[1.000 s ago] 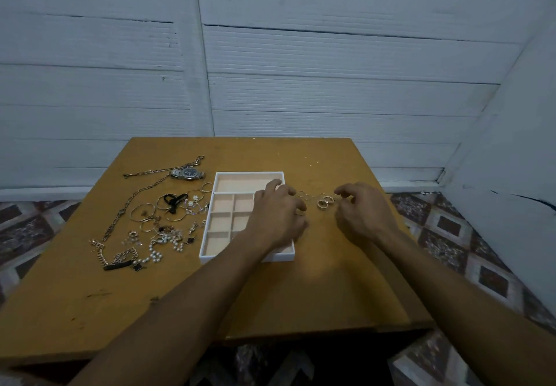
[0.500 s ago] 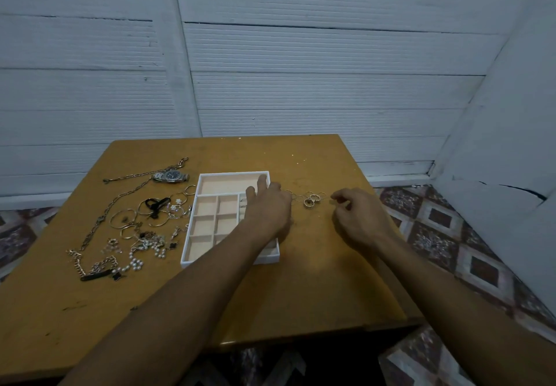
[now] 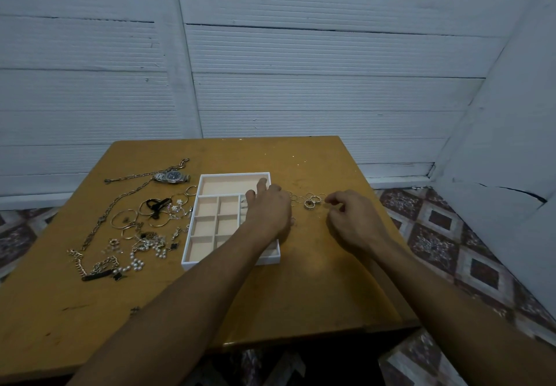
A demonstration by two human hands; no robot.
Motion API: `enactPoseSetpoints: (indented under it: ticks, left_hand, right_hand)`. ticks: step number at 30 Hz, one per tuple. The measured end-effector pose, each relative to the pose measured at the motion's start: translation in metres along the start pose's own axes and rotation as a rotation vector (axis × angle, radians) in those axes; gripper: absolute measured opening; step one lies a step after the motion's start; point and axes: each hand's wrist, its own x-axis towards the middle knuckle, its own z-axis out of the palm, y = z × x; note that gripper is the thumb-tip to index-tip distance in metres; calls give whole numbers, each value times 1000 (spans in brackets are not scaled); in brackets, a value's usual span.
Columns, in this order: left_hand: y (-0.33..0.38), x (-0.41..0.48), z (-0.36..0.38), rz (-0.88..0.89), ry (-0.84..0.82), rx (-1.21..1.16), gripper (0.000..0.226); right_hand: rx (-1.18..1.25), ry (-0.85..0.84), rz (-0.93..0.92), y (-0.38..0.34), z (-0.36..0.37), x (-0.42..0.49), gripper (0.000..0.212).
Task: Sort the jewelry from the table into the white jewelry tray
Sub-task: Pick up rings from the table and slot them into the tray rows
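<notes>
Wooden table (image 3: 301, 301) under tray (image 3: 207, 257), jewelry (image 3: 141, 226).

The left arm (image 3: 186, 301) and the right arm (image 3: 451, 304) are bare, and both reach forward. The left hand (image 3: 269, 208) is palm down, with its fingers (image 3: 262, 183) stretched out ahead. The right hand (image 3: 355, 220) is near it but not touching, with its back up and its fingers curled under. Its thumb and first finger meet at the tips. I cannot see if they pinch anything.
</notes>
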Motion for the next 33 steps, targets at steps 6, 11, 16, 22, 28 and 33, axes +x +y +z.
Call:
enactPoseSetpoints:
  ticks: [6,11,16,22,28,33]
  left_hand:
    - [0,0,-3,16,-9,-40,26]
    - [-9,-5,-21,43,32,-224,13]
    - [-53,-18,-52,9,88,-466,14]
    - [-93,-39,-66,-1,-66,-433,13]
    - [-114,-49,-68,-16,-177,-433,12]
    - [-116,-45,-68,-20,-187,-426,9]
  right_hand:
    - [1,-7,-13,-5,4,1,33]
    - [-1,-5,-17,-6,5,1,30]
    - [-18,-12,-44,-21,15,4,28]
    - [-120,-62,-138,-54,31,14,22]
    - [-198,-150,-125,-74,42,24,18]
    - [-142,-247,-1,-80,39,28,10]
